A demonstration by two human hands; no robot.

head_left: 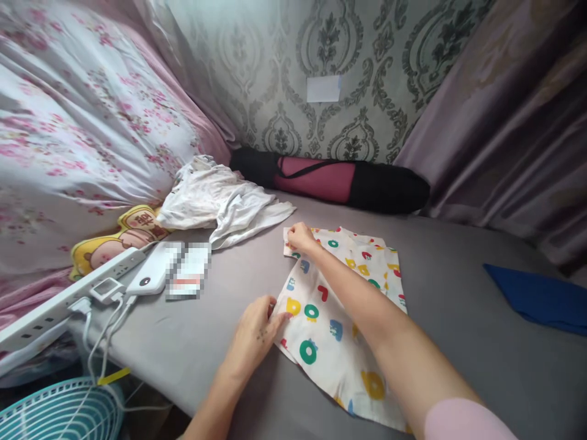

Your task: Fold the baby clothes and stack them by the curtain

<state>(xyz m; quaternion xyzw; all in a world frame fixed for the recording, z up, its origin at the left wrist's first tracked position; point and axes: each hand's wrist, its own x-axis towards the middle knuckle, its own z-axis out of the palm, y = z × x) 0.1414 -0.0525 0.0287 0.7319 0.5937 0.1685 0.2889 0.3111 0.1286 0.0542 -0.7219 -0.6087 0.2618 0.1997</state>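
- Patterned cloth (339,330), white with coloured rings and shapes, lies flat on the grey bed surface (458,318) at the centre of the frame, reaching down toward the lower edge.
- Left hand (254,333), below centre, pinches the cloth's left edge between its fingertips (279,318).
- Right hand (300,235) reaches across the cloth and grips its far left corner, fingers curled; the forearm lies over the fabric.
- Crumpled white garment (220,201) sits just above and left of the right hand, apart from the cloth.
- Black and pink roll bag (330,180) lies against the patterned wall, upper centre.
- Blue cloth (541,296) lies at the right edge, well apart.
- White power strip (68,293) and a power bank (153,269) lie at the left, near a yellow cartoon cushion (110,241).
- Teal fan (59,412) shows in the lower left corner.
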